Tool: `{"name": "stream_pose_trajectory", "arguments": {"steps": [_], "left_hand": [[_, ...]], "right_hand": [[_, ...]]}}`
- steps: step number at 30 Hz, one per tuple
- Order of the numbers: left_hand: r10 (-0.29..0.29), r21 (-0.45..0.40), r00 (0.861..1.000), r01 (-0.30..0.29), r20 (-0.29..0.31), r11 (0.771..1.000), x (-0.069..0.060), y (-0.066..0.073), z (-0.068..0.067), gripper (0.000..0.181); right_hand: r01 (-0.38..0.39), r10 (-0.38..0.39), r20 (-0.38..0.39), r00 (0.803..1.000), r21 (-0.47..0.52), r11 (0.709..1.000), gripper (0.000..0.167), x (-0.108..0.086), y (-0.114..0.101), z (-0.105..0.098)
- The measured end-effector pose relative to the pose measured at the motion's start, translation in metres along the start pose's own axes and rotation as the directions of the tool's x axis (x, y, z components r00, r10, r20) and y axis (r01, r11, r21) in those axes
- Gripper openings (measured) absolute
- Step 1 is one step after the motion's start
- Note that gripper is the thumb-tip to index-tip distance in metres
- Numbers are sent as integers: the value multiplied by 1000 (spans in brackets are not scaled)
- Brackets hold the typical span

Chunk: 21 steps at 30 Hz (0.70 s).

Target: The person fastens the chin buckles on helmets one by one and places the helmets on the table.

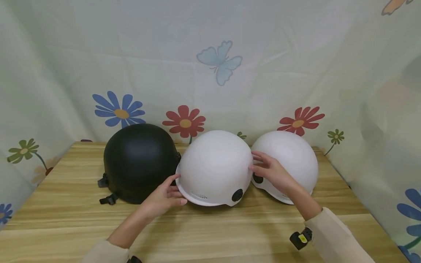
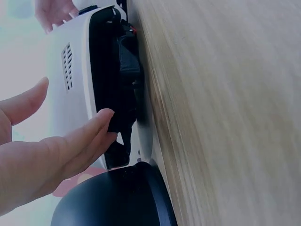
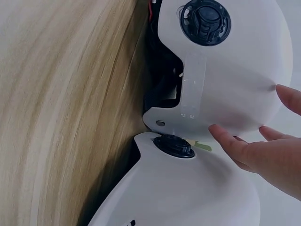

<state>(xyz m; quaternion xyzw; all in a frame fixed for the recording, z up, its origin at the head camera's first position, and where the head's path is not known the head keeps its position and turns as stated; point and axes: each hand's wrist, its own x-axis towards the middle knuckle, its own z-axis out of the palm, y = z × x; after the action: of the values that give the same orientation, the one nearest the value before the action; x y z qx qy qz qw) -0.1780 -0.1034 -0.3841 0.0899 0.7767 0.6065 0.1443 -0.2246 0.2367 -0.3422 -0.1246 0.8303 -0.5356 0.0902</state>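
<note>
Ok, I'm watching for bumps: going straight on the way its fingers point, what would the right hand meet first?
The right hand would most likely meet the middle white helmet first; the fingertips seem to be right at its side, though exact contact is hard to judge.

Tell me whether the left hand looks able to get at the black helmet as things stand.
Likely yes: the left hand is close beside the black helmet, and the head view shows nothing between them. It would have to leave the middle white helmet.
</note>
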Motion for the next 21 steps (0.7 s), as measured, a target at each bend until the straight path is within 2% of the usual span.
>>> {"name": "stream_pose_trajectory", "arguments": {"steps": [8, 21], "left_hand": [[-32, -70, 995, 39, 93, 997, 2, -2, 3, 87], [-73, -84, 991, 83, 115, 993, 9, -3, 3, 89]], "right_hand": [[-4, 4, -6, 1000, -6, 1000, 65, 2, 3, -1], [9, -9, -20, 1000, -5, 1000, 64, 7, 7, 1]]}}
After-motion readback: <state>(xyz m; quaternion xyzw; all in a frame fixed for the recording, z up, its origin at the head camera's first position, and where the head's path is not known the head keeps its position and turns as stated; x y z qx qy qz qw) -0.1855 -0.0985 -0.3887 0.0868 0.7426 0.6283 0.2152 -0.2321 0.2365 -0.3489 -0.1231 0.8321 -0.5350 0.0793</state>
